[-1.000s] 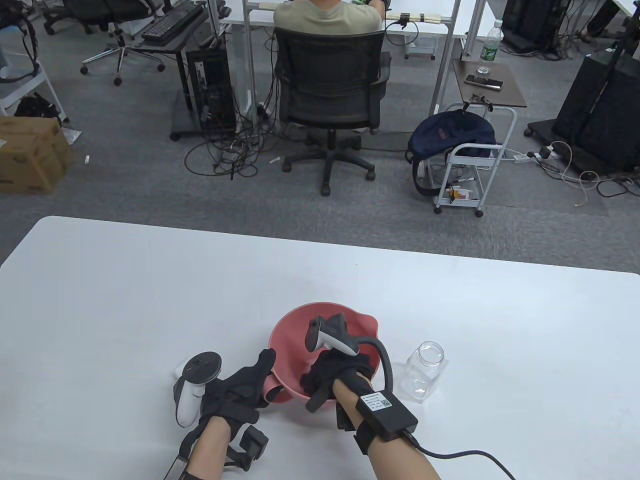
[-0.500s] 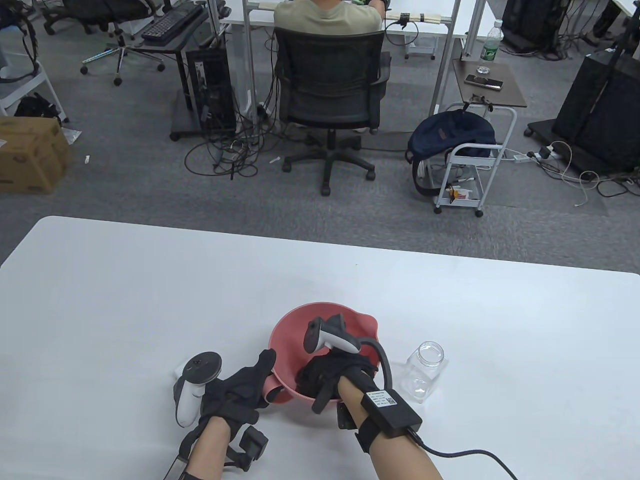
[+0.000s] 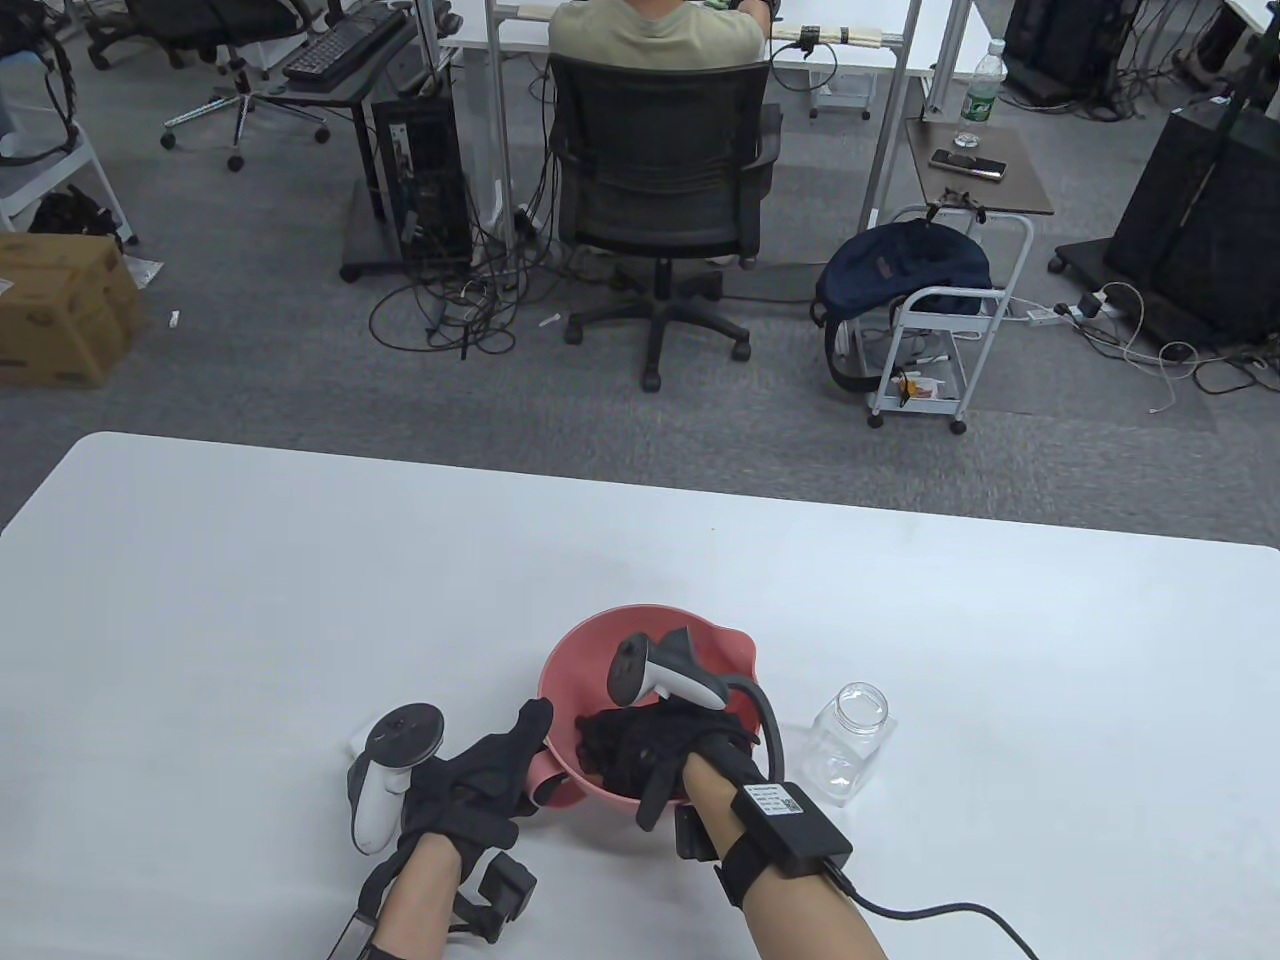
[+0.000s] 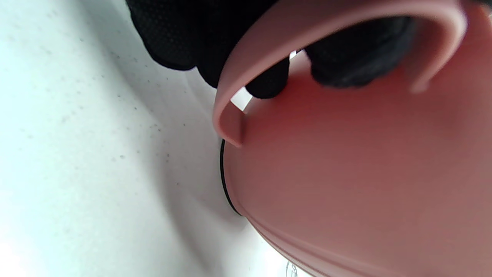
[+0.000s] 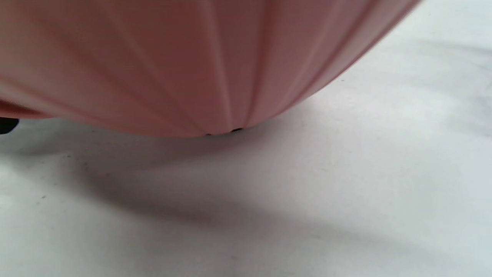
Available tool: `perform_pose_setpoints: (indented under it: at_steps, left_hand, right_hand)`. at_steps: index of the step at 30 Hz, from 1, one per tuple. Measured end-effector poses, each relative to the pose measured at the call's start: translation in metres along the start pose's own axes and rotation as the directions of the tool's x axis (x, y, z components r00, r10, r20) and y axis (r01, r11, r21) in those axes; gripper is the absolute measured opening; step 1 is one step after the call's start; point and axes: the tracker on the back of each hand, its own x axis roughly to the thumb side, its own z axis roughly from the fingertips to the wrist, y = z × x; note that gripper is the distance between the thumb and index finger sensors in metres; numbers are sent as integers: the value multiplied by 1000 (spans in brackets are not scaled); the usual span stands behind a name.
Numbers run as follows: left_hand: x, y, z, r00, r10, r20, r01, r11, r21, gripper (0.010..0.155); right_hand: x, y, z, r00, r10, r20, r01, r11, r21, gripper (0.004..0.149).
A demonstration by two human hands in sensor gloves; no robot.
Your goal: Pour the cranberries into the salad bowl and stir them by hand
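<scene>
A pink salad bowl stands near the table's front edge. My left hand holds its handle; in the left wrist view the gloved fingers hook through the handle loop. My right hand reaches down into the bowl, fingers spread toward its left side and thumb sticking out over the near rim. The hand hides the bowl's contents, so no cranberries show. The right wrist view shows only the bowl's outer wall on the table. A clear jar stands upright, without a lid, to the right of the bowl.
The white table stretches far left, right and behind the bowl. A cable trails from my right wrist to the front edge. Beyond the table a person sits in an office chair among desks and a cart.
My right hand has pushed further left and deeper inside the bowl, while its wrist drifted slightly right. The left hand, bowl and jar have stayed put.
</scene>
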Motion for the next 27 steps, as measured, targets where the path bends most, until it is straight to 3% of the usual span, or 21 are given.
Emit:
perform_pose_setpoints:
  at_steps: [10,18,27]
  left_hand:
    - [0,0,0,1000,3,-1,-3,1000,2,74]
    - [0,0,0,1000,9,-4,-9,1000,3,74]
    - [-1,0,0,1000,12,-5,-12,1000,4,74]
  right_hand:
    - [0,1,0,1000,6,-17,-6,1000,18,66]
    - [1,1,-1,999,14,-48,-13,999,32,88]
    - [0,2,-3,998,-7,-67,9,999,36,95]
